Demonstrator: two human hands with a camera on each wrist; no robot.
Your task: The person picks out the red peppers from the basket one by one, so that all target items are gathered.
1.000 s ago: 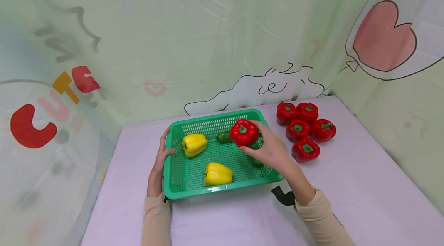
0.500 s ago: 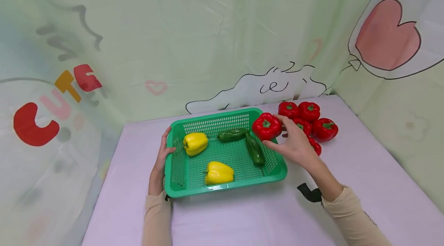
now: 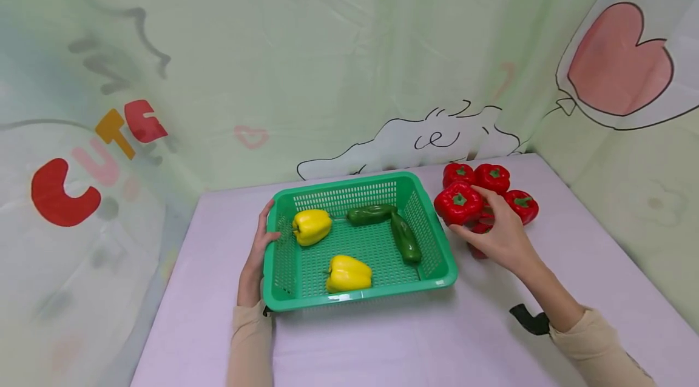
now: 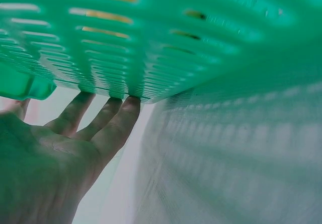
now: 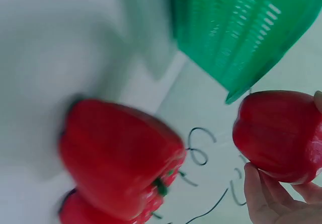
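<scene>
A green plastic basket (image 3: pixel 360 296) stands on the table, with two yellow bell peppers (image 3: pixel 312 227) and two dark green peppers (image 3: pixel 405 238) inside. At its left end my left hand (image 3: pixel 259 249) grips the rim, thumb over the inside. The left wrist view shows that hand's fingers (image 4: pixel 116 126) against the slotted outer wall. To the right of the basket, my right hand (image 3: pixel 505 235) holds a red bell pepper (image 3: pixel 459 202) between thumb and fingers, above other red bell peppers (image 3: pixel 492 178). The held pepper (image 5: pixel 277 135) and my hand hide part of that group.
The table has a pale lilac cover (image 3: pixel 349 344). A printed curtain (image 3: pixel 327 71) hangs close behind its back edge and along the sides. A dark strap (image 3: pixel 530 320) hangs from the right wrist.
My right hand has carried the red bell pepper rightward, from above the basket to over the red group, uncovering the dark green peppers. The left hand keeps its place on the basket.
</scene>
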